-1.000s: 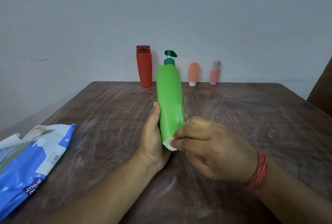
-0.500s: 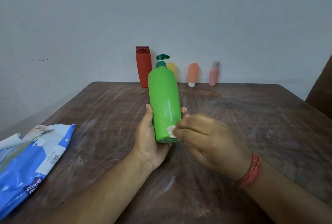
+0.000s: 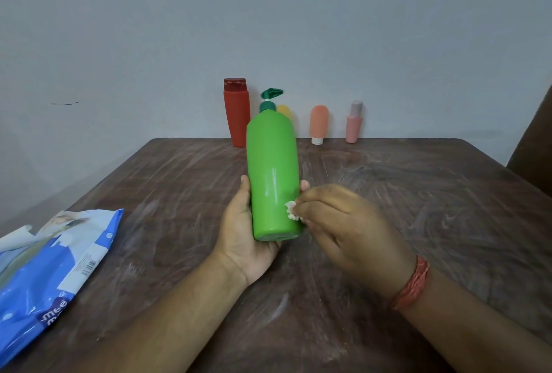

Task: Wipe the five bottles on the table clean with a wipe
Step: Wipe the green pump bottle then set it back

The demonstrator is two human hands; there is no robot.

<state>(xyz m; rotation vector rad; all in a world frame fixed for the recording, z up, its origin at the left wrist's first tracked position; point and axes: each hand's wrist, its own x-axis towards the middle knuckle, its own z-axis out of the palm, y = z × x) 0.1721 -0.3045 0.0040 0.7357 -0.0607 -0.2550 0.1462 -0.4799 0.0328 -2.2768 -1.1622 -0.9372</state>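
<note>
My left hand (image 3: 245, 238) grips the lower part of a tall green pump bottle (image 3: 273, 175), held nearly upright above the table with its dark green pump at the top. My right hand (image 3: 343, 223) pinches a small crumpled white wipe (image 3: 291, 210) and presses it against the bottle's lower right side. At the far edge by the wall stand a red bottle (image 3: 237, 112), a yellow bottle (image 3: 285, 111) mostly hidden behind the green one, an orange tube (image 3: 319, 123) on its white cap, and a small pink bottle (image 3: 354, 121).
A blue and white wipes pack (image 3: 44, 277) lies at the left edge of the dark wooden table (image 3: 418, 208). A brown chair back (image 3: 534, 133) shows at the right edge. The wall stands right behind the row of bottles.
The green bottle has tipped from leaning right to nearly upright and shifted slightly left. My right hand with the wipe has moved up from the bottle's base onto its lower side.
</note>
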